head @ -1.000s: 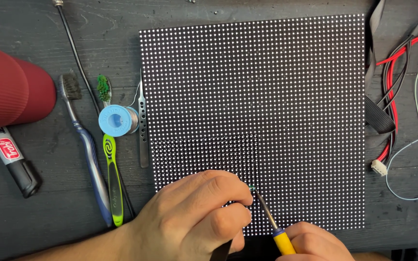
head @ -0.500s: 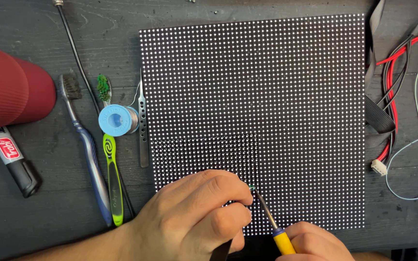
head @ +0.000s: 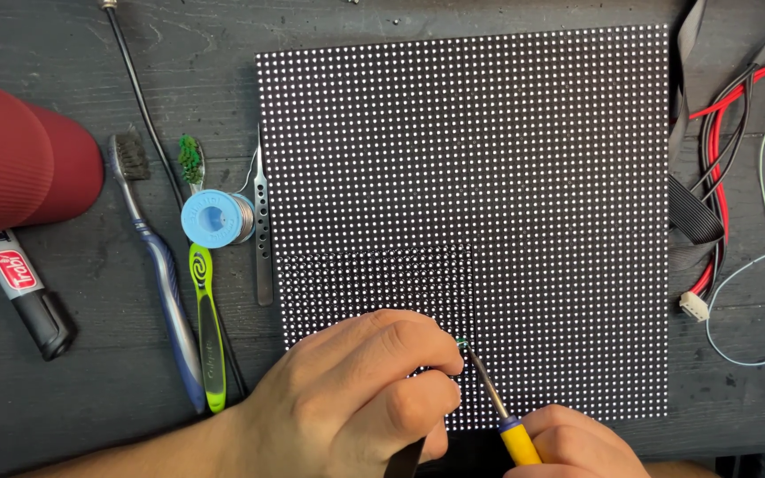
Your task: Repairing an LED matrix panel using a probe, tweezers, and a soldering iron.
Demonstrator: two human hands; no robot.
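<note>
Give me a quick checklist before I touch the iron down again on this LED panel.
1. Soldering iron tip is at the spot beside the left hand's fingers: ok.
2. Left hand rests on the LED panel, steadying it: ok.
3. Right hand grips the yellow handle: ok.
4. Solder spool and tweezers lie left of the panel, close by: ok.
5. Red and black wires are off the panel: ok.
6. Tip clean and hot: cannot tell.

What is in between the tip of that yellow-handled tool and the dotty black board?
Nothing visible. The right hand holds the yellow-handled tool, and its thin tip comes right down onto the black dotted panel beside the left hand fingertips, with no object between them.
</note>
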